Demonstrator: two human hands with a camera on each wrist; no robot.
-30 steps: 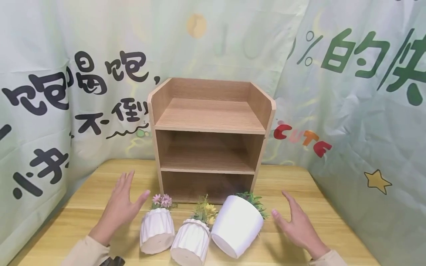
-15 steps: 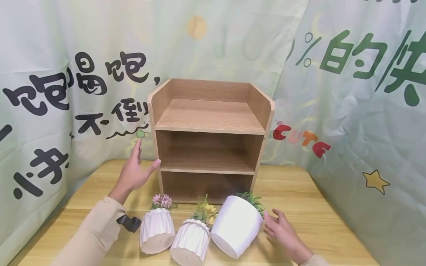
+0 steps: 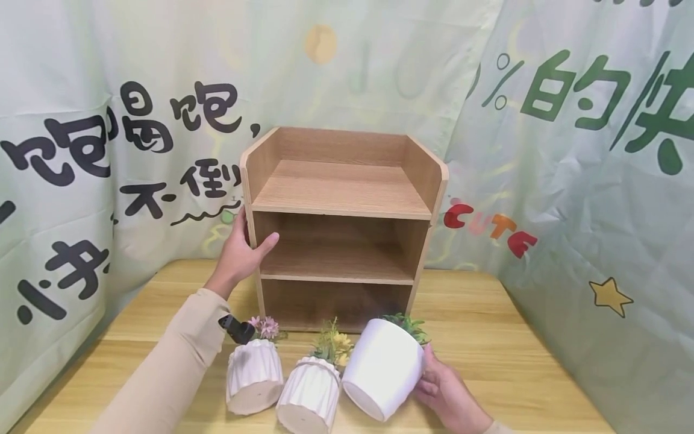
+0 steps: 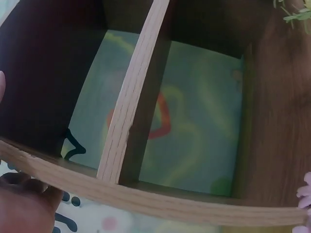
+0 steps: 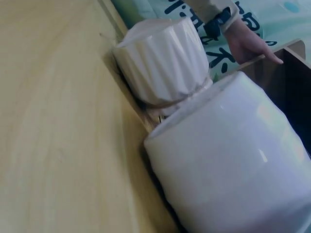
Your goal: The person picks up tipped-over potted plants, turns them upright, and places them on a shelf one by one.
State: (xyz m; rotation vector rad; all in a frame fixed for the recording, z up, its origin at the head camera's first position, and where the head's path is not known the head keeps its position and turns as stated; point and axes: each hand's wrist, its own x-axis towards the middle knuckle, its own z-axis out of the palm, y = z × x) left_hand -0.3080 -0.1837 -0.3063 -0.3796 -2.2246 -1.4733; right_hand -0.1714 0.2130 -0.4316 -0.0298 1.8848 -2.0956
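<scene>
A small wooden shelf (image 3: 341,187) stands on the table. My left hand (image 3: 238,253) grips its left side panel, with the fingers along the outside and the thumb over the front edge. In the left wrist view, the shelf's compartments (image 4: 204,121) show up close. In front of the shelf, a smooth white flowerpot (image 3: 384,367) with green leaves lies tilted, its base towards me. My right hand (image 3: 447,389) holds this pot at its right side, the thumb near the rim; some fingers are hidden behind it. The right wrist view shows the white pot (image 5: 233,160) but not the right hand.
Two fluted white pots lie left of the smooth one: one with yellow flowers (image 3: 309,395), one with pink flowers (image 3: 255,377). All stand or lie on the wooden table (image 3: 520,361). Printed cloth (image 3: 179,48) hangs behind and at both sides.
My left hand has moved forward and right from the tabletop to the shelf's side panel. My right hand has moved left onto the smooth white flowerpot, which has shifted very slightly left.
</scene>
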